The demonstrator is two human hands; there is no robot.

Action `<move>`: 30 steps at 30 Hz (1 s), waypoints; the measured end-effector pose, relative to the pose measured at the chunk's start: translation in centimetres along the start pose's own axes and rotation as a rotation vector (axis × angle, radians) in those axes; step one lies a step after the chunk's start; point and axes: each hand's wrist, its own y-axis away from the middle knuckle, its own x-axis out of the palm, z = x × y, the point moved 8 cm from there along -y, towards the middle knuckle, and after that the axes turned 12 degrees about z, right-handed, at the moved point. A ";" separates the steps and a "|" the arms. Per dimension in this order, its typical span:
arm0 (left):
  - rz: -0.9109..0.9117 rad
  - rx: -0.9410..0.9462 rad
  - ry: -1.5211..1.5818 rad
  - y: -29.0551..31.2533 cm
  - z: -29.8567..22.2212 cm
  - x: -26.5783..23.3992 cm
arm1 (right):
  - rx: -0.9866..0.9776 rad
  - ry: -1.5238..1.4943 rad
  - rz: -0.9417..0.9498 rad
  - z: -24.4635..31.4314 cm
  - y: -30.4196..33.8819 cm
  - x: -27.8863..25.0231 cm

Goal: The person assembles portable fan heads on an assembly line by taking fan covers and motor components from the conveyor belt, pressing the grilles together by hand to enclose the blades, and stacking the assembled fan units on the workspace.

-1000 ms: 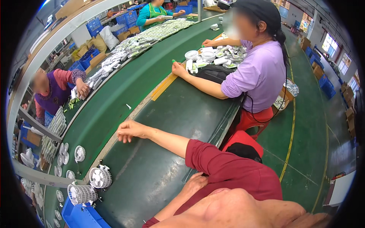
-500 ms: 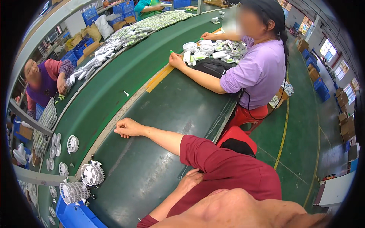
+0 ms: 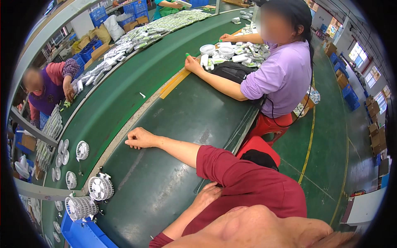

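My right hand (image 3: 139, 138) rests on the dark green tabletop (image 3: 165, 177), its fingers loosely curled with nothing visible in them. Closer to my body, my left hand (image 3: 205, 196) lies against the maroon sleeve of my right arm. Its fingers seem stretched out flat, though their tips are hidden by the sleeve. Past the tabletop's left end stand two stacks of white round fan housings, an upper stack (image 3: 100, 188) and a lower stack (image 3: 81, 208), both apart from my hands. A blue plastic bin (image 3: 89, 236) sits below them.
A green conveyor belt (image 3: 120, 89) curves past, carrying white fan guards (image 3: 82, 150) and a small white piece (image 3: 142, 95). A person in a lilac top (image 3: 281, 82) sits beside white parts and a black bag (image 3: 231, 73). Another person (image 3: 47, 89) works across the belt; a metal frame post (image 3: 49, 191) crosses it.
The fan guards and small white piece on the belt have shifted slightly up and right. The person across the belt has turned their head. My hands are practically still.
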 end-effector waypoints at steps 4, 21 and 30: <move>0.025 -0.013 -0.021 -0.1 -0.2 -0.1 | 0.008 0.025 0.019 0.2 0.1 0.1; -0.036 -0.050 0.090 -0.2 -0.7 -1.5 | 0.005 -0.105 0.058 -1.4 -0.9 1.2; -0.032 0.007 0.147 -0.9 -0.7 -1.0 | 0.039 0.013 0.028 -2.0 -0.4 0.0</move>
